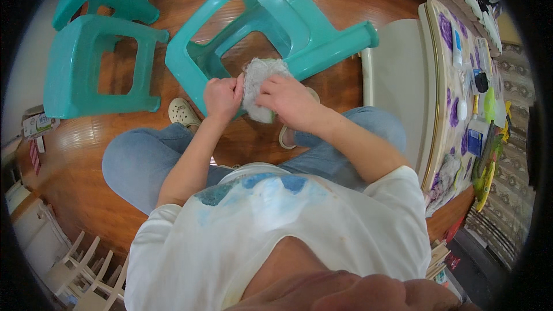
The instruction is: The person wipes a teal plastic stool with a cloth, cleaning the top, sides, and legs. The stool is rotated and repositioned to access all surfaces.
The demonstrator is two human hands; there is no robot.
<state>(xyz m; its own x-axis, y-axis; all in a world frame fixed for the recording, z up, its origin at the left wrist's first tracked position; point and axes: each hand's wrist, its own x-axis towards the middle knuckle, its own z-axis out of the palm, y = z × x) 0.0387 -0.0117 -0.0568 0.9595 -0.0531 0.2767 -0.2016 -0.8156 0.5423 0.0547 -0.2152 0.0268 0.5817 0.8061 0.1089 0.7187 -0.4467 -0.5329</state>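
Note:
A fluffy grey-white mesh scrubbing cloth (258, 90) is between my two hands, with a strip of green along its edges. My right hand (288, 98) lies over its right side, fingers curled into it. At the cloth's left edge my left hand (221, 98) is closed, thumb against the cloth; its fingertips are hidden. Behind and under the hands a turquoise plastic stool (302, 30) lies tipped on its side on the floor, its openings and one leg showing. The cloth overlaps the stool's near rim; whether they touch is hard to tell.
Two more turquoise stools (69, 69) stand at the left. On the right is a table with a purple-flowered cover (451, 95), bearing bottles, a tube and a crumpled grey cloth (447, 177). A milk carton box (41, 125) and white chairs (93, 268) lie farther left on the wooden floor (86, 185).

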